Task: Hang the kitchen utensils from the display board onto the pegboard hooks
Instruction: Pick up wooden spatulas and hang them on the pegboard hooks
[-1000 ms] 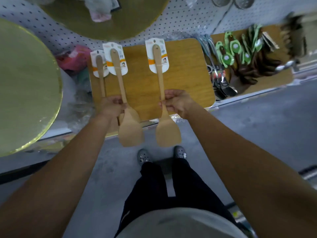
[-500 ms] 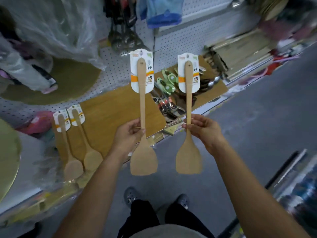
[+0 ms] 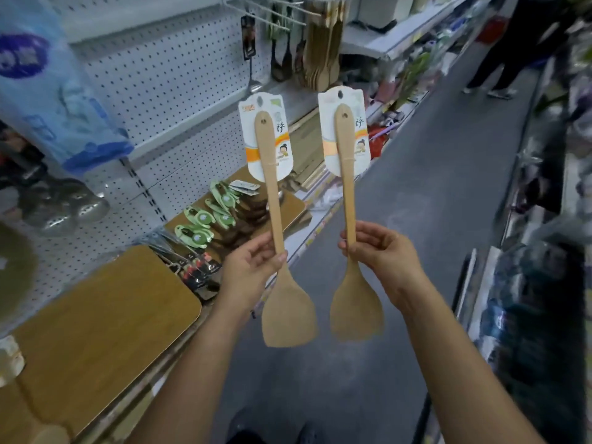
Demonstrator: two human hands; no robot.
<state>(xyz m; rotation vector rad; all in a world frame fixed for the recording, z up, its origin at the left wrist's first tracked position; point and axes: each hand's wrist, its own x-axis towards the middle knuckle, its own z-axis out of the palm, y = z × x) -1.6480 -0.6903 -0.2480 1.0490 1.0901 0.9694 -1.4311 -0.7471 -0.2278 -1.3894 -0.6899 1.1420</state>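
I hold two wooden spatulas upright in front of me, blades down, each with a white and orange card at its handle top. My left hand [image 3: 253, 267] grips the neck of the left spatula [image 3: 290, 312]. My right hand [image 3: 381, 251] grips the neck of the right spatula [image 3: 355, 309]. The wooden display board [image 3: 96, 318] lies on the shelf at lower left. The white pegboard [image 3: 166, 75] rises behind it, with metal hooks [image 3: 275, 17] at the top centre carrying hanging wooden utensils [image 3: 323, 46].
Green-carded tools [image 3: 205, 219] and dark utensils lie on a second board beyond the first. Metal strainers [image 3: 64, 206] hang at left. The grey aisle floor [image 3: 432, 200] runs ahead, with a person [image 3: 519, 43] standing at its far end and packed shelves on the right.
Both hands lifted the two spatulas off the board and raised them. My view swung up and right along the aisle, bringing the pegboard hooks into sight.
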